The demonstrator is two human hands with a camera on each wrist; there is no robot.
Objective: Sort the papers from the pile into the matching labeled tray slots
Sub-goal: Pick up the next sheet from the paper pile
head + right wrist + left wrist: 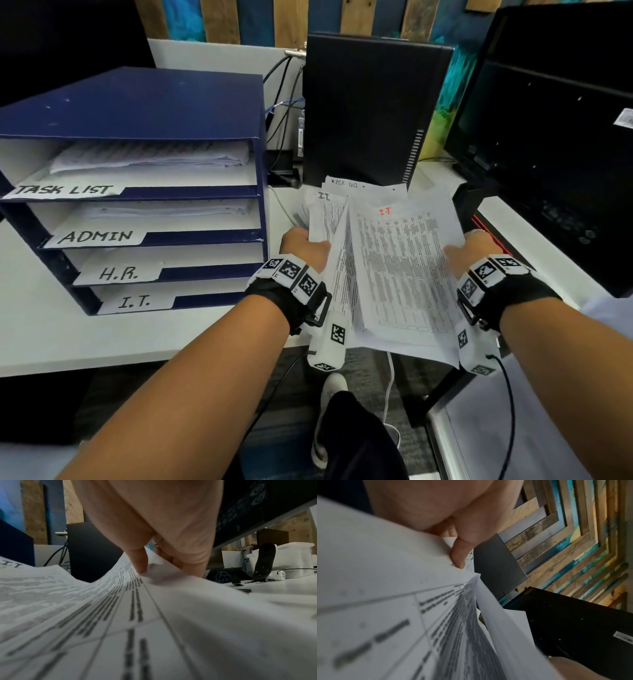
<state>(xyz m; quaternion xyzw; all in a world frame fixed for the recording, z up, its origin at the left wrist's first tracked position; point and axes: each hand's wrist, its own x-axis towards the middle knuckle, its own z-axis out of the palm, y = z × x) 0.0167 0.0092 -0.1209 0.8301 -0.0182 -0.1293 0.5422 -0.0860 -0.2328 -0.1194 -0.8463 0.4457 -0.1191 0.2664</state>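
we are pinching i.t. sheets (400, 267) in both hands (303, 245) (471, 248), fingers clamped; next, feeding them into the i.t. slot (137, 301).

The tabletop (102, 329) is overlooked from head height, while the papers (385, 588) are seen close-up from both wrists.

The tray (144, 106) is dark navy blue with white slot floors and white labels (99, 236) hand-lettered in black. The papers (404, 267) are white with dense grey-black table print; the top one has "I.T" in red, another in black. Both wristbands (291, 294) are black with black-and-white square marker tags. The back wall (219, 17) is brown wood slats over turquoise paint.
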